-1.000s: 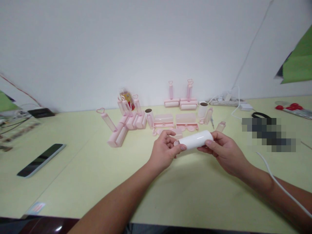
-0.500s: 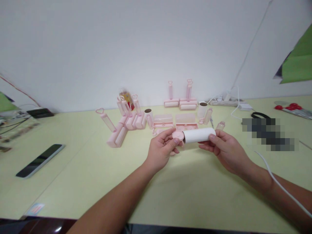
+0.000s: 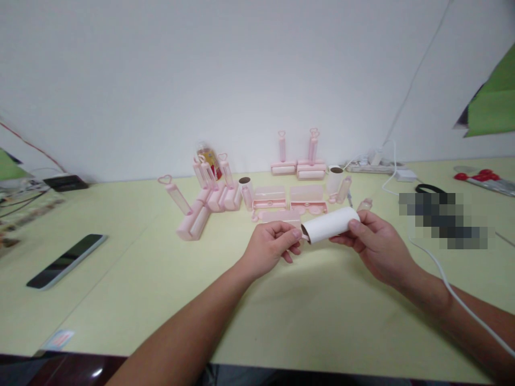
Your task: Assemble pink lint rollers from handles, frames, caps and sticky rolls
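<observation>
My right hand (image 3: 376, 241) is wrapped round the right end of a white paper roll (image 3: 332, 224), which is tilted with its brown open core to the left. At that core, the closed fingers of my left hand (image 3: 273, 244) pinch a small pink piece (image 3: 304, 236), mostly hidden by the fingers and the roll. Just behind the hands lie a pink case with a clear lid (image 3: 281, 216) and two open pink cases, one (image 3: 269, 203) left and the other (image 3: 308, 207) right. Two white rolls stand upright, one (image 3: 245, 188) on the left, another (image 3: 335, 180) on the right.
Several pink lint rollers (image 3: 194, 221) stand at the left back, and more (image 3: 310, 170) near the wall. A phone (image 3: 66, 262) lies at left. On the right are a white cable (image 3: 432, 260), red-handled scissors (image 3: 477, 176) and a power strip (image 3: 374, 168).
A round pink part seen in my left hand no longer shows; only a small pink piece is visible at the core. The roll has tilted, its left end lower.
</observation>
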Available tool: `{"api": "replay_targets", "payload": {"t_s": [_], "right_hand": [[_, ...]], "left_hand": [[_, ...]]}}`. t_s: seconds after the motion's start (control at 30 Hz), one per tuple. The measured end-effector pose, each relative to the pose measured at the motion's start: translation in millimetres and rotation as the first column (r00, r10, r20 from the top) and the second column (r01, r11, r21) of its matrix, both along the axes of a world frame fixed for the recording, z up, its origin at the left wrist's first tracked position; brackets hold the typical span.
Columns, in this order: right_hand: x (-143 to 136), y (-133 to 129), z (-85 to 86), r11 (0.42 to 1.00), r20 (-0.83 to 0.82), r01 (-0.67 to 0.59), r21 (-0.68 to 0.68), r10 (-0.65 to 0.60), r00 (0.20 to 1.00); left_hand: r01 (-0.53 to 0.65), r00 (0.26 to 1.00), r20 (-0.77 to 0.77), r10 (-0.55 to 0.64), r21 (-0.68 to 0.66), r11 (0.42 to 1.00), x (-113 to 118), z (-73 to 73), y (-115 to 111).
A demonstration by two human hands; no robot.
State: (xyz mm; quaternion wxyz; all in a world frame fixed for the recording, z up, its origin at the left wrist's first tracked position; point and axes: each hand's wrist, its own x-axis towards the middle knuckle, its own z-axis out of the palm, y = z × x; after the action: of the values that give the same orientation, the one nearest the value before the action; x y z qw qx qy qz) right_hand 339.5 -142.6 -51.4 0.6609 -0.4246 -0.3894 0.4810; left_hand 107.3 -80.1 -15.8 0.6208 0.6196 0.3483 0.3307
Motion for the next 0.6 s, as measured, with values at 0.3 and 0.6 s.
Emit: {"api": "replay_targets", "payload": {"t_s": [0.3,0.6], "right_hand": [[-2.5,-1.2,4.1,1.0,-0.006,0.005,-0.017,-0.005,1.0],[-2.5,-3.4,1.7,1.0,0.039,-0.003,0.011,0.003,0.999]], "left_hand": [[0.081,0.996,-0.026,-0.082,-0.063,0.995,-3.0,0.6,4.3],[0.079,0.997,0.016,-0.078,-0.069,0.995,-0.2,-0.9,3.6]]}}
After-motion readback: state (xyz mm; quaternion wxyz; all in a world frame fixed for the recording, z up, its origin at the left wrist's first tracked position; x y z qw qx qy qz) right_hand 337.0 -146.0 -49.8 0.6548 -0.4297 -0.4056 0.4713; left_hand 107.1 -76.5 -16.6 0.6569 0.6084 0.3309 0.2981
